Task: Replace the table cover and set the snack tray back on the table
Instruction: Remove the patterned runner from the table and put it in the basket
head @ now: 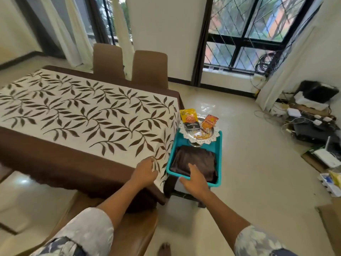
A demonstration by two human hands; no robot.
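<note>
A white table cover (79, 111) with a brown leaf print and brown border lies over the dining table. My left hand (145, 171) pinches its near right corner. Beside the table a teal basket (218, 145) sits on a dark stool and holds a folded dark brown cloth (195, 159). My right hand (195, 181) rests over the basket's near rim, fingers spread on the cloth. On the basket's far end sits a silver snack tray (206, 139) with a yellow almond packet (189, 119) and an orange packet (209, 122).
Two brown chairs (129, 65) stand at the table's far side and another chair (129, 228) is just below my arms. Routers, boxes and cables (313, 119) clutter the floor at the right wall. Open floor lies right of the basket.
</note>
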